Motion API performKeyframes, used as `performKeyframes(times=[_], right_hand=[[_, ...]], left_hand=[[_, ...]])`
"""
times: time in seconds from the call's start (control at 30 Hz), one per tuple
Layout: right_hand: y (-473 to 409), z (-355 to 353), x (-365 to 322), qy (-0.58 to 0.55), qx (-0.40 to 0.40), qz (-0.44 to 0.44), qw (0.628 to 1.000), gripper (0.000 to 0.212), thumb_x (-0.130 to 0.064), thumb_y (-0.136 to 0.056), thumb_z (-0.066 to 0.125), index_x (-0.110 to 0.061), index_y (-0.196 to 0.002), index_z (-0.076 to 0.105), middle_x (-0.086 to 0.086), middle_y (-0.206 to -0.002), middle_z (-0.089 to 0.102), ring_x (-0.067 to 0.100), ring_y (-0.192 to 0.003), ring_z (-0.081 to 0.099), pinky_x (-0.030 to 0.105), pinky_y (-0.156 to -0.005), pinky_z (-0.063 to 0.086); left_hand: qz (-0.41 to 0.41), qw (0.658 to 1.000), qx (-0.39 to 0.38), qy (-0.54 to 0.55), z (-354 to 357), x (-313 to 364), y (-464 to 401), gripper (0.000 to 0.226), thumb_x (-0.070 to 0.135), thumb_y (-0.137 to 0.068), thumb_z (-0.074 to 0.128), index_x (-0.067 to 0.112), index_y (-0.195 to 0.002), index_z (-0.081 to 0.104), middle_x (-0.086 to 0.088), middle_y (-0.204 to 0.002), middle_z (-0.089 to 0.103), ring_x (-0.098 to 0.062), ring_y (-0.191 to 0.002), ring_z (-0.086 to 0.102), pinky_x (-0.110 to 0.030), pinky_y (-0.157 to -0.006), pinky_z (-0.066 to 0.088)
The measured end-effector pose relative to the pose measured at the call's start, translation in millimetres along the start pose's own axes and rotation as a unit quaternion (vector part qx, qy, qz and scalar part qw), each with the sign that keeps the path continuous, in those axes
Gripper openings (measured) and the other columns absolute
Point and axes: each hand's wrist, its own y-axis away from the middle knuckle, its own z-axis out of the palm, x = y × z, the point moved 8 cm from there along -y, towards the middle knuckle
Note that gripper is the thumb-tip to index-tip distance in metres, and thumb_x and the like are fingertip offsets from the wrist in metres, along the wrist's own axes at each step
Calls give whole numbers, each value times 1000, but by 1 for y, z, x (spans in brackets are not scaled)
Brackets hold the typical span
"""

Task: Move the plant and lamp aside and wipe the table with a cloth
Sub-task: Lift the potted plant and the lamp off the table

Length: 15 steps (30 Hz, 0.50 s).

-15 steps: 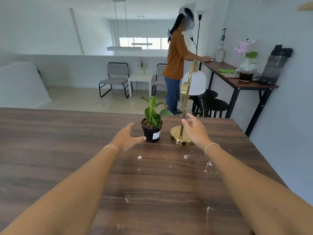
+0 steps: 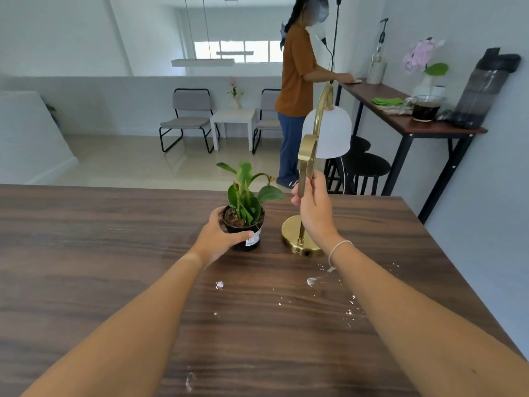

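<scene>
Gripping: left hand point(image 2: 216, 239) around plant point(image 2: 244, 213) pot, right hand point(image 2: 314, 209) around lamp point(image 2: 307, 167) stem.

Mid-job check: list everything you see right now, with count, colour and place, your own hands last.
table: 1, dark wood, foreground
plant: 1, green in black pot, table centre, held
lamp: 1, gold with white shade, right of plant, base on table
spills: several, whitish, near side of table
chairs: 2, grey, far wall
small table: 1, white, between chairs
side table: 1, brown top, black legs, right wall
cloth: 1, green, on side table
stools: 2, black, under side table
person: 1, orange top, at side table
left hand: around pot
right hand: gripping lamp stem
</scene>
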Motion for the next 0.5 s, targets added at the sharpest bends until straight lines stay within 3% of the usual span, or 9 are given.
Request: performKeyframes(times=[0.13,0.33,0.5], right_hand=[[-3,0,1,-10,7,-19,1000,18,-27,-99,30,-21,-104,47,2,-72,45,21,-63,39,38,-61,35],[-5,0,5,-17,17,-32,999,22,-29,-98,31,-16,-102,47,-5,-74,46,11,-63,38,31,-61,33],[-19,-17,5,-42,40,-14,998,17,-15,-99,32,-16,-103,49,-10,-71,44,6,-63,40,24,-64,34]], left_hand=[[4,1000,-11,13,2,-3,-9,86,25,-66,81,21,-136,31,3,-123,51,-15,-114,47,-26,-94,36],[11,999,-16,33,4,-6,-18,87,24,-64,82,22,-135,32,3,-123,50,-18,-116,48,-32,-100,41],[18,999,-15,42,11,0,-28,87,25,-62,83,23,-133,34,2,-123,53,-20,-115,51,-41,-103,45]])
